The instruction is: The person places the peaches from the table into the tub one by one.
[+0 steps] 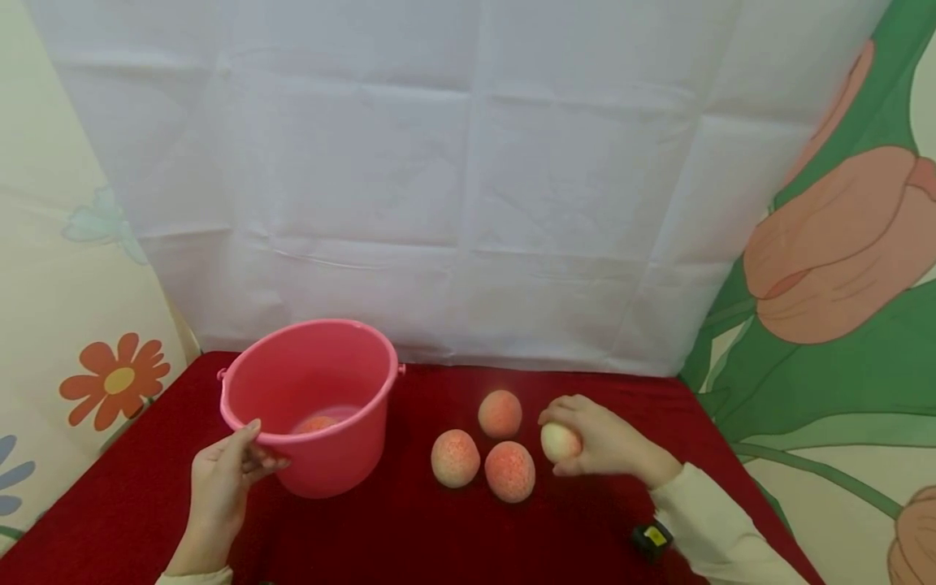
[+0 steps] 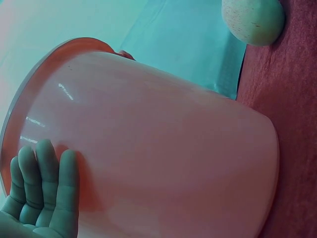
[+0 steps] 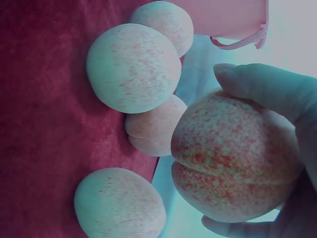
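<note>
A pink bucket (image 1: pixel 344 455) stands upright at the left, and a peach (image 1: pixel 316 424) lies inside it. My left hand (image 1: pixel 223 487) pinches the bucket's near rim, thumb over the edge; in the left wrist view its fingers (image 2: pixel 48 183) lie along the outer wall. To the right of the loose peaches, my right hand (image 1: pixel 603 439) holds a pale and pink peach (image 1: pixel 560 443) between thumb and fingers. The right wrist view shows this held peach (image 3: pixel 235 158) off the cloth, with several others beyond it, among them one peach (image 3: pixel 133 68) beside the group.
Three peaches show on the red cloth (image 1: pixel 409 536) in the head view: a left one (image 1: pixel 454 458), a near one (image 1: pixel 509 471) and a far one (image 1: pixel 500 414). A small black object (image 1: pixel 651 538) with a yellow label is by the right sleeve. A white sheet (image 1: pixel 453 179) hangs behind.
</note>
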Demonstrator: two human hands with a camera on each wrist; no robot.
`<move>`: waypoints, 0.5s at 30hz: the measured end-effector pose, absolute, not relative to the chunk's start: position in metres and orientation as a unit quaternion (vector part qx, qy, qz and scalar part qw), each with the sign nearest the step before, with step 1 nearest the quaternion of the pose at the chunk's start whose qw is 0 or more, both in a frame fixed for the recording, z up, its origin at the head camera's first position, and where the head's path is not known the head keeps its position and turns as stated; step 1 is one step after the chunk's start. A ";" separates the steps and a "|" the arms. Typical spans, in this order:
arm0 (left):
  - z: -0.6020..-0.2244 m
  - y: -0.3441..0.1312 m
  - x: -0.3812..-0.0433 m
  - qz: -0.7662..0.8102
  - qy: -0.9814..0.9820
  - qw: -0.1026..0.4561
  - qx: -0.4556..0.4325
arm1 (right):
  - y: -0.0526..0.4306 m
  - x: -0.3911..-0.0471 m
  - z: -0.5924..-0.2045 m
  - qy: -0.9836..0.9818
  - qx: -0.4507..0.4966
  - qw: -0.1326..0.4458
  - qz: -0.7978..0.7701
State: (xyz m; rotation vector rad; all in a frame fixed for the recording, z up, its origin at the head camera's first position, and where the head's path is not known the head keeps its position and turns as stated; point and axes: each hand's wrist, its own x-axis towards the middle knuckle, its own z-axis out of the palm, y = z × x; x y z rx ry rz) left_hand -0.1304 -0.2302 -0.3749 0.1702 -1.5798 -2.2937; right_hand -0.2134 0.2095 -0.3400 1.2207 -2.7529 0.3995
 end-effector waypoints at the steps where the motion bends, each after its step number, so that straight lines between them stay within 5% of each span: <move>1: -0.375 -0.230 -0.131 -0.810 -0.556 0.176 0.059 | 0.209 -0.213 -0.338 -0.906 0.400 0.053 0.130; 15: -0.375 -0.228 -0.131 -0.818 -0.544 0.178 0.045 | 0.206 -0.216 -0.324 -0.903 0.408 0.070 0.118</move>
